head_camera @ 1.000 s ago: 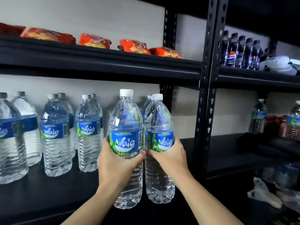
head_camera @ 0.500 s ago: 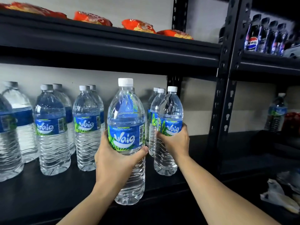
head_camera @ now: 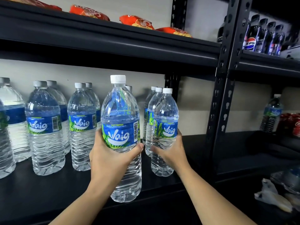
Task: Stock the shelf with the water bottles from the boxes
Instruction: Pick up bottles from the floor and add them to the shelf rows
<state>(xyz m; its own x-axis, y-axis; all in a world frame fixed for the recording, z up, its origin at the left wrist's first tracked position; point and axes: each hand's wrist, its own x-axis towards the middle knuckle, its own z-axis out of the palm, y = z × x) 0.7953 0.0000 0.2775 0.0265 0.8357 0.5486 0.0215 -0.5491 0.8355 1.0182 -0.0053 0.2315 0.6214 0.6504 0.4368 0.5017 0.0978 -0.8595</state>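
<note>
My left hand [head_camera: 110, 158] grips a clear water bottle [head_camera: 121, 111] with a blue label and white cap, held upright at the front edge of the black shelf [head_camera: 40, 192]. My right hand [head_camera: 172, 153] grips a second, same-looking bottle [head_camera: 165, 114], which stands upright on the shelf in front of two bottles lined up behind it [head_camera: 151, 103]. Several more water bottles [head_camera: 45, 127] stand in rows to the left on the same shelf.
Red snack packets [head_camera: 136, 21] lie on the shelf above. A black upright post [head_camera: 222, 95] bounds the bay on the right. Beyond it are dark soda bottles [head_camera: 259, 38] up high, one water bottle [head_camera: 272, 112] and red cans [head_camera: 292, 124].
My right hand has pushed its bottle deeper and rightward onto the shelf, where it now stands. The left bottle has moved forward to the shelf's front edge.
</note>
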